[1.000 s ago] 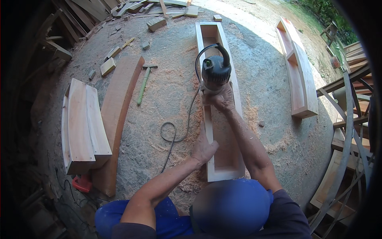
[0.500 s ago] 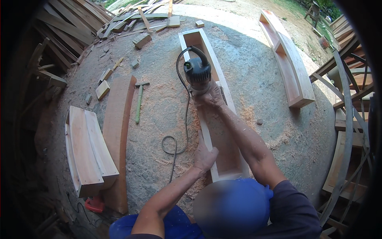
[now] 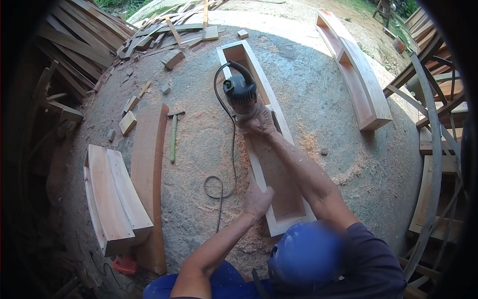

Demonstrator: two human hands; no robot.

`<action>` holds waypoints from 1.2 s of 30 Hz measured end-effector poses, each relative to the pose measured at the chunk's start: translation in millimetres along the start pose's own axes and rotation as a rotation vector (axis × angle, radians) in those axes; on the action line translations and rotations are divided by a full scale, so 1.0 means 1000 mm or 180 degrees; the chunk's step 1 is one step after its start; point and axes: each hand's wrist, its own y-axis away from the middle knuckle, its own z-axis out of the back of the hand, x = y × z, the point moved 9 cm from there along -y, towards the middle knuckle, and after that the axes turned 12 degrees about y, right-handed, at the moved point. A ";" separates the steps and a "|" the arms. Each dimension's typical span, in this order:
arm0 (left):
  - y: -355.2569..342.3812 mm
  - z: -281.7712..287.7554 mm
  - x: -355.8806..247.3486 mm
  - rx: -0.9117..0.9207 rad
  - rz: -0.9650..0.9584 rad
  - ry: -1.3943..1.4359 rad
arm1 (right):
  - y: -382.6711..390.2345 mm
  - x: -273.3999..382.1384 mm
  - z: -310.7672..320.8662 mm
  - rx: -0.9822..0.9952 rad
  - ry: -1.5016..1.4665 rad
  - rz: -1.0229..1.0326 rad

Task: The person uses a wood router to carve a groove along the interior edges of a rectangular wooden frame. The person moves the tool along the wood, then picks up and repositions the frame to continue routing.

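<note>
A long, pale wooden box [image 3: 291,226] with an open top lies lengthwise on the dusty floor. On its rim sits a black router [image 3: 240,90], its handle arching over and its cord trailing in loops to the left. My right hand [image 3: 261,119] is closed around the router's lower body, fingertips partly hidden. My left hand [image 3: 256,199] grips the box's left side wall, nearer to me, its fingers curled over the outside. A green-handled hammer [image 3: 173,142] lies left of the box. Sawdust surrounds the box. A blue cap [image 3: 303,254] fills part of the lower edge.
Left are a stacked curved wooden piece [image 3: 112,199], a brown plank [image 3: 149,189], a red tool [image 3: 124,265] and offcuts [image 3: 128,122]. Another divided box [image 3: 366,99] lies right, beside leaning metal strips [image 3: 434,174]. Lumber piles [image 3: 79,40] line the back left.
The view has shifted, so the box's far end appears further left and lower. The blue cap has moved right. My hands keep their grips on the router and box wall.
</note>
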 end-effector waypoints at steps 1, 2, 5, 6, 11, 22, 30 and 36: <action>0.000 0.002 0.002 -0.0027 -0.0005 -0.0007 | 0.002 0.003 0.001 -0.0011 0.0004 0.0015; 0.001 0.003 0.005 -0.0061 0.0036 -0.0016 | 0.004 0.004 0.001 -0.0034 0.0053 -0.0058; -0.001 0.004 0.009 -0.0133 0.0007 -0.0036 | 0.008 0.014 0.006 -0.0057 0.0247 -0.0283; -0.005 0.006 0.005 -0.0145 -0.0099 -0.0042 | 0.008 0.017 0.007 -0.0029 0.0333 -0.0359; -0.040 0.012 -0.005 -0.0335 0.0166 0.0210 | 0.015 0.020 0.017 -0.0030 0.0213 -0.0627; -0.040 0.014 -0.009 -0.0552 0.0614 0.0164 | 0.012 0.034 0.034 0.0170 0.0415 -0.0655; -0.046 0.014 0.008 -0.0778 0.0290 -0.0026 | 0.016 0.010 0.031 -0.0127 0.0027 -0.0555; -0.046 0.012 0.006 -0.0762 0.0268 0.0050 | 0.012 -0.019 0.033 -0.0325 -0.0336 -0.0409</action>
